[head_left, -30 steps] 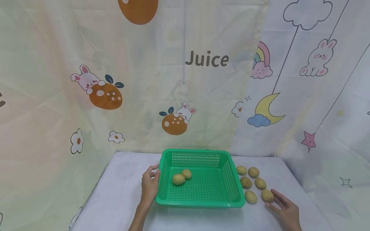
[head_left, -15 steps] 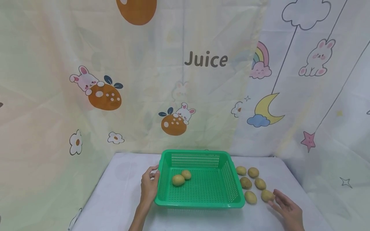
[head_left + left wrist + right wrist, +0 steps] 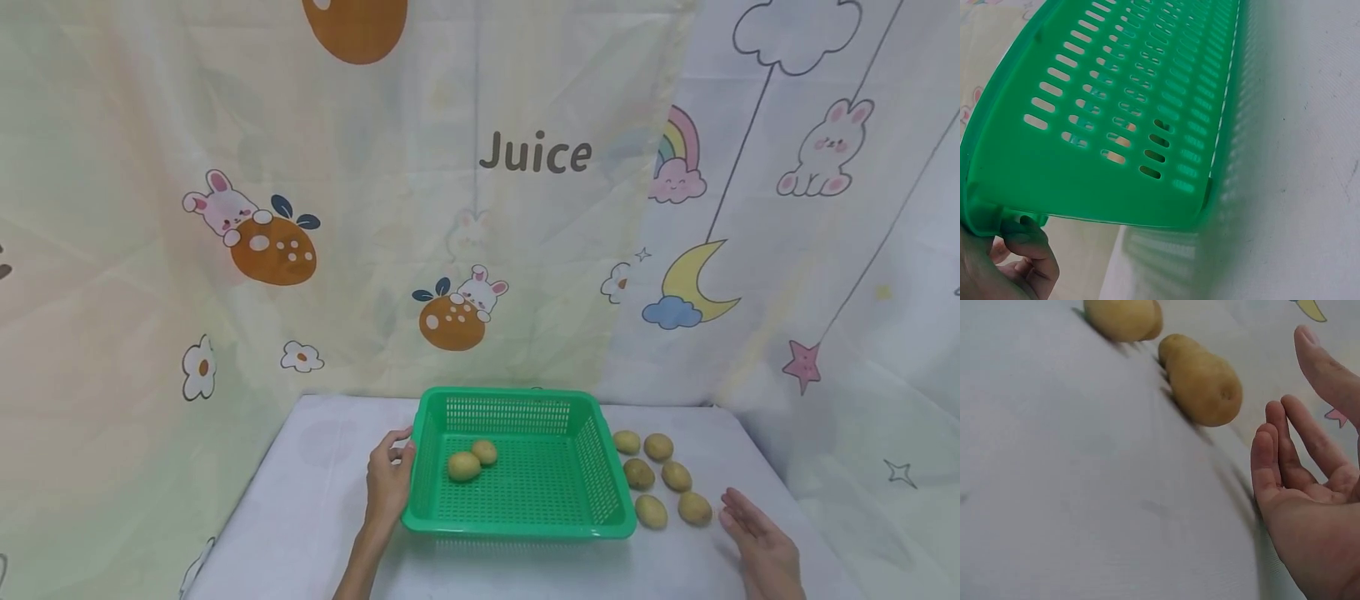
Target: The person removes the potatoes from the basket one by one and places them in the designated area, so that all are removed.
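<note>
A green plastic basket (image 3: 525, 531) with slotted walls stands on the table, two potatoes (image 3: 464, 467) lying on the left of its floor. My left hand (image 3: 388, 481) grips the basket's left rim; in the left wrist view its fingers (image 3: 1035, 256) curl in under the rim's corner. Right of the basket, several potatoes (image 3: 651, 512) lie in a loose group. Beside the nearest potato (image 3: 695, 508) is my right hand (image 3: 765, 542), apart from it and holding nothing. The right wrist view shows that hand's fingers (image 3: 1316, 437) extended and the thumb spread, a potato (image 3: 1205, 387) just beyond them.
A white cloth covers the table (image 3: 300, 500). Behind it and at both sides hang curtains (image 3: 540, 250) printed with rabbits, fruit and a moon. The basket's right wall stands close to the loose potatoes.
My right hand has let go of the nearest potato and drawn back to the right. That potato stays where it was. The left hand and the basket have not moved.
</note>
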`<action>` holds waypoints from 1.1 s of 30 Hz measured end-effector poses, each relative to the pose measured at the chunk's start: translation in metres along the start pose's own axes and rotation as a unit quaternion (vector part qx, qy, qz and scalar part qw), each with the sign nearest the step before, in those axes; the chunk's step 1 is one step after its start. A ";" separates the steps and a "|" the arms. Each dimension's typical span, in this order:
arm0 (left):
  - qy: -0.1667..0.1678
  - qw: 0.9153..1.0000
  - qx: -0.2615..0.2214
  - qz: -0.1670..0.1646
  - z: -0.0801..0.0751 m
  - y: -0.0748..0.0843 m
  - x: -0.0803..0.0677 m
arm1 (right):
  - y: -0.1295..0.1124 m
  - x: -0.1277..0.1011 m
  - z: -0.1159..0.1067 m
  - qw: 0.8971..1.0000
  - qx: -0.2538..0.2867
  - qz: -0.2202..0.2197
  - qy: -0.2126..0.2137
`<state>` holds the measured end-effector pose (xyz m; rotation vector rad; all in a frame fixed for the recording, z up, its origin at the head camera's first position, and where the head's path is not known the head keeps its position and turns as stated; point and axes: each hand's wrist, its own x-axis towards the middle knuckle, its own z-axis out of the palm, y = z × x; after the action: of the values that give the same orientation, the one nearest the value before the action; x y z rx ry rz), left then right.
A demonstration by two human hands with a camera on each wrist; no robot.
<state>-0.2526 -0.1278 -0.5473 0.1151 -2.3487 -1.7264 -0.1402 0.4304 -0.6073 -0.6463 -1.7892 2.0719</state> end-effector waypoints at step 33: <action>-0.003 1.000 0.007 0.014 0.000 0.000 0.000 | -0.115 -0.031 0.132 0.917 -0.191 -0.279 -0.210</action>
<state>-0.2524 -0.1273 -0.5473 0.0780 -2.3553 -1.7006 -0.1901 0.3225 -0.4755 0.2499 -2.2972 1.5516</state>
